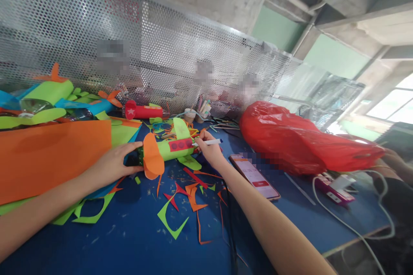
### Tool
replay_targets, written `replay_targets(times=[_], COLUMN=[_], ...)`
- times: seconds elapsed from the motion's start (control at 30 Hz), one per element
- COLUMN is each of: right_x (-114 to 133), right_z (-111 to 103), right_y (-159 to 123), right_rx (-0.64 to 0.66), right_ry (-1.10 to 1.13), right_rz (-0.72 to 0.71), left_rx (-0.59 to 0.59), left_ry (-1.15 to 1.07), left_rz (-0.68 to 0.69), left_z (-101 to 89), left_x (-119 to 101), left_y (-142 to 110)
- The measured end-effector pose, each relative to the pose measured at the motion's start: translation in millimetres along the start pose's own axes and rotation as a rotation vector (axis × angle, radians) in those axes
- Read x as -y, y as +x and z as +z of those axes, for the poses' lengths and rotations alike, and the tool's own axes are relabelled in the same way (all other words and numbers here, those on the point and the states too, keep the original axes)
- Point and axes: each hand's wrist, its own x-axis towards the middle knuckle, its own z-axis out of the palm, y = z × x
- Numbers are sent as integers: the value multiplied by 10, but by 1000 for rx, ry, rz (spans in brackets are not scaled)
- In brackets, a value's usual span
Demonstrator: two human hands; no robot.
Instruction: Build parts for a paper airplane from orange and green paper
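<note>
A paper-covered bottle plane [171,148] with a green body, a red band and an orange wing lies on the blue table [135,232]. My left hand [114,164] rests on its front end, fingers stretched toward the orange wing. My right hand [209,149] is closed around a white pen [211,142], with the tip at the plane's tail. Orange, red and green paper scraps [183,200] lie in front of the plane.
A large orange sheet [48,157] lies at left, with more paper planes [48,96] behind it. A red plastic bag [290,137], a phone [254,176], a pink device with white cables [332,189], a cup of pens [201,111] and a perforated metal screen [161,47] surround the work.
</note>
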Motion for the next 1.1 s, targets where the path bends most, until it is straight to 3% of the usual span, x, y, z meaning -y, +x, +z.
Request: replay_targets(times=[0.5,1.1], right_x=[-32,-39], right_z=[-1,3], right_y=[15,12], right_rx=[-20,-11], right_ry=[8,28], right_rz=[-13,-26], left_rx=[25,-25], left_ry=[20,-42], left_rz=[-15,-1], left_z=[-17,24], left_x=[-16,24], left_y=[0,6])
